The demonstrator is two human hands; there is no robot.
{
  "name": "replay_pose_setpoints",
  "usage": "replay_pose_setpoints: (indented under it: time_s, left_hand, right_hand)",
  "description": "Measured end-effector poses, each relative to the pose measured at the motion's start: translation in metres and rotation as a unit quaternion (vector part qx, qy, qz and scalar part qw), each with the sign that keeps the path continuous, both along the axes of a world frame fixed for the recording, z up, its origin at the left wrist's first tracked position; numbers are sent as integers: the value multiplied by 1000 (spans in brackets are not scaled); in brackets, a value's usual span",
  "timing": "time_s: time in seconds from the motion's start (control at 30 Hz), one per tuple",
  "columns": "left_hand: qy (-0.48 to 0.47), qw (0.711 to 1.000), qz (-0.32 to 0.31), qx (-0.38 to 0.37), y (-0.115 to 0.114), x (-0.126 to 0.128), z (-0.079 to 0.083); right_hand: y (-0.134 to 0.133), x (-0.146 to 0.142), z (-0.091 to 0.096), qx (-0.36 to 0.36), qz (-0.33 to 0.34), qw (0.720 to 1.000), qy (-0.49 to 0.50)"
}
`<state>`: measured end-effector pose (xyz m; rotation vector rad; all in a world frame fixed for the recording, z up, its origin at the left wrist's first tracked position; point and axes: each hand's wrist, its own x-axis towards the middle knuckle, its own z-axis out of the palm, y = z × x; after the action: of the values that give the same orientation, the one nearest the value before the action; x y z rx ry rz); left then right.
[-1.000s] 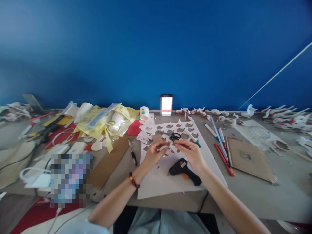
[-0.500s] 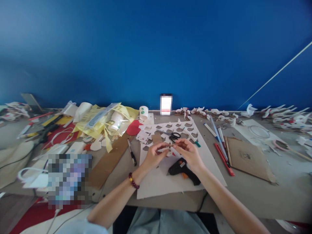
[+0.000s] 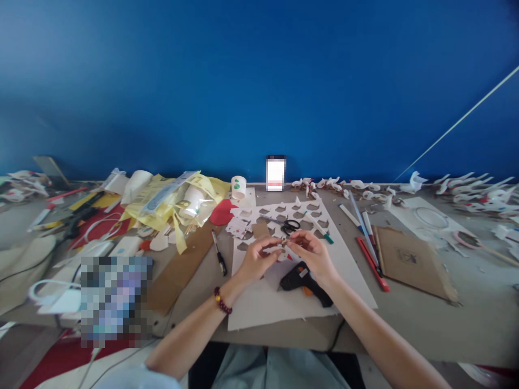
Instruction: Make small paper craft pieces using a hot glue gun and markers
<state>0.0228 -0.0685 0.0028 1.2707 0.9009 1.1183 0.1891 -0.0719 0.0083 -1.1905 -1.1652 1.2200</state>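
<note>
I see right hand (image 3: 317, 256) shifted nearer left hand (image 3: 256, 259); both pinch small white red-tipped paper piece (image 3: 282, 256), twelve o'clock.

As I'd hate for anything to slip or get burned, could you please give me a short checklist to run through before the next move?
1. Small white-and-red piece in grasp: ok, pinched between the left hand and the right hand.
2. How its parts line up: cannot tell, the fingers cover much of it.
3. Glue gun set down: ok, it lies on the white sheet, held by neither hand.
4. Glue gun cool: cannot tell, nothing visible shows its heat.
5. Clear room around the right hand: not ok, the glue gun lies close by it.
6. Scissors put down: ok, lying beyond both hands.
</note>
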Motion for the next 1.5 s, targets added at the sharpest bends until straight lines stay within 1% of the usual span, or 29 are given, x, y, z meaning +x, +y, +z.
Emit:
replay_pose_setpoints:
  time_s: [0.17, 0.33, 0.53, 0.73, 0.93, 1.3, 1.5]
  left_hand:
    - [3, 1000, -13, 9, 0, -1, 0]
    - [39, 999, -12, 31, 0, -3, 0]
    - [79, 995, -8, 57, -1, -4, 0]
    - [80, 995, -17, 56, -1, -4, 1]
    - [81, 995, -19, 59, -2, -5, -1]
    - [51, 997, -25, 58, -1, -4, -2]
    - [46, 998, -48, 16, -1, -4, -4]
  right_hand:
    - [-1, 2, -4, 6, 14, 1000, -26]
    - [-2, 3, -7, 24, 13, 998, -53]
    - [-4, 2, -5, 35, 11, 996, -76]
    - [-4, 2, -4, 49, 5, 995, -83]
    - [-6, 1, 0, 48, 18, 996, -71]
    - [-7, -1, 0, 18, 25, 999, -44]
    - [-5, -1, -3, -21, 13, 999, -34]
